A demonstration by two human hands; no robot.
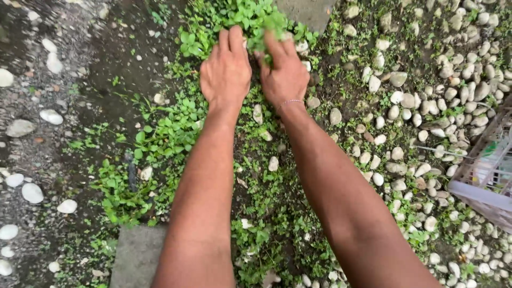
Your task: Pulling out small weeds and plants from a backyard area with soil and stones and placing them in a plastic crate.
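Both my arms reach forward over a strip of low green weeds [176, 128] growing in dark soil. My left hand [225, 69] lies knuckles up at the top centre, its fingers curled down into the plants. Touching it on the right, my right hand [285, 72] is closed on a bunch of green weeds [264, 24] that sticks up between its fingers. A thin bracelet circles the right wrist.
Pale rounded pebbles [421, 106] cover the ground on the right. Wet dark soil with a few white stones [32, 192] lies on the left. A flat grey paving slab [136, 256] sits at the bottom, another slab [306, 10] at the top. A wire-mesh basket [482, 170] stands at the right edge.
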